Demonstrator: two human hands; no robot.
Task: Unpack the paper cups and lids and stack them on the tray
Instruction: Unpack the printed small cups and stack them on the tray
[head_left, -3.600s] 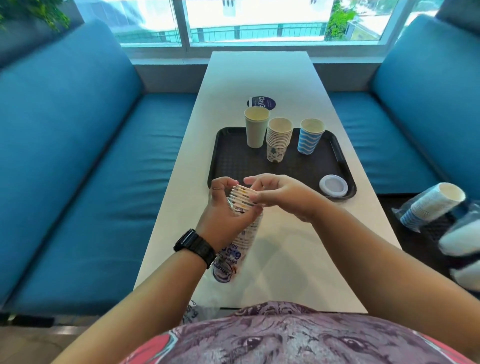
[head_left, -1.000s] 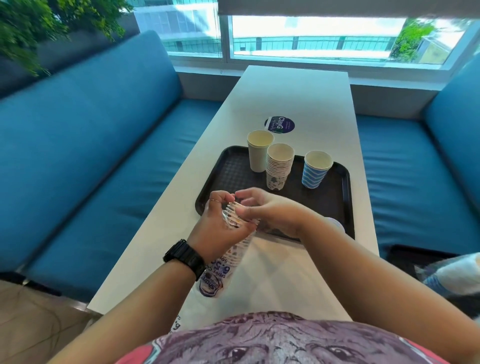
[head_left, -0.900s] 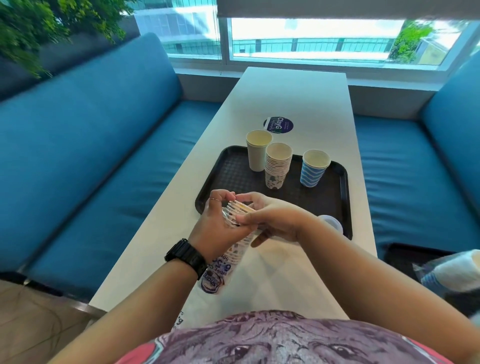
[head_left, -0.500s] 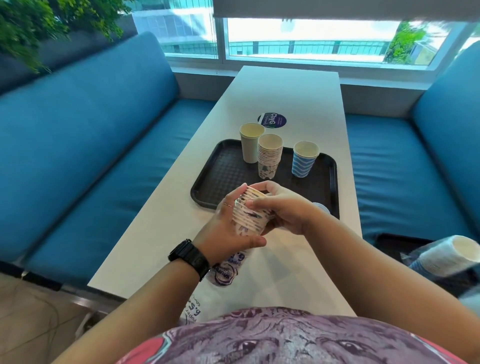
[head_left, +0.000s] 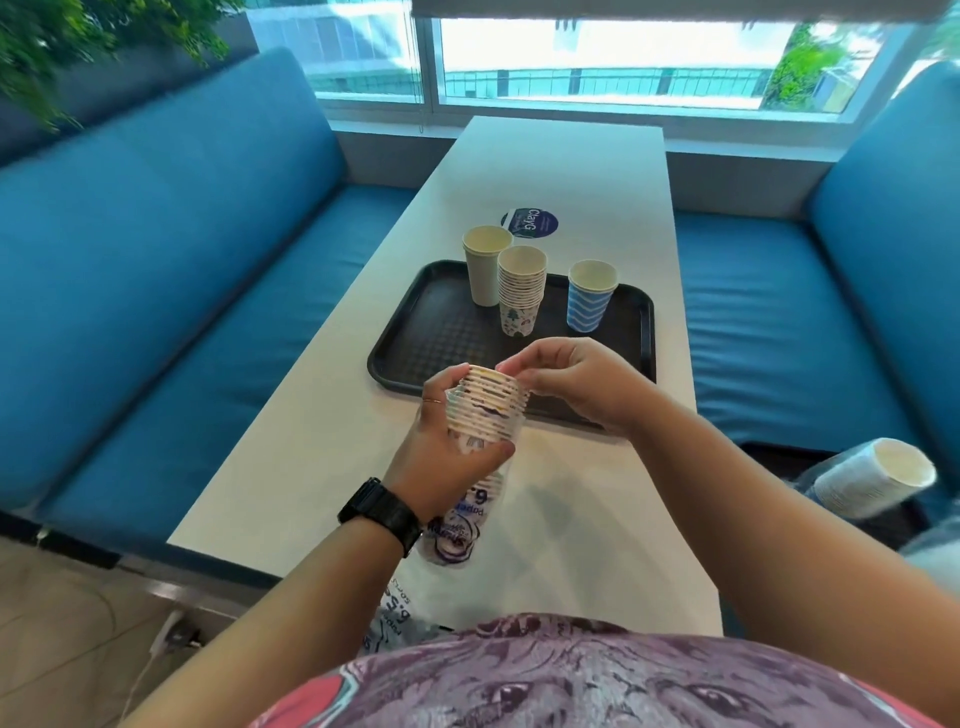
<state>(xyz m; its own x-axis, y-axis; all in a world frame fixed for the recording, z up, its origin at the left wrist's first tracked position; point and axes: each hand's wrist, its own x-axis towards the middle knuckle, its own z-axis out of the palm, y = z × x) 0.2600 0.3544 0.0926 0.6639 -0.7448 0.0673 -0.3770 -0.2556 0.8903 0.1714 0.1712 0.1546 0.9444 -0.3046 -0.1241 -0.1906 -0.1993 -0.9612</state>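
Fingers (head_left: 441, 384) of our left hand (head_left: 447, 457) curl round a stack of paper cups (head_left: 488, 408), white with ribbed rims and small coloured prints, half out of its printed plastic sleeve (head_left: 462, 525). Our right hand (head_left: 576, 384) pinches the top rim at 3 o'clock. We hold the stack above the white table (head_left: 566, 525), at 6 o'clock of the black tray (head_left: 436, 332)

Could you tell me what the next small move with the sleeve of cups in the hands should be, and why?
Probably lift the bare cups out with the right hand. Its fingers already pinch the top rim, the left hand grips the plastic sleeve lower down, and the upper cups stand clear of the wrap. A matching printed stack on the tray looks like the place for them.
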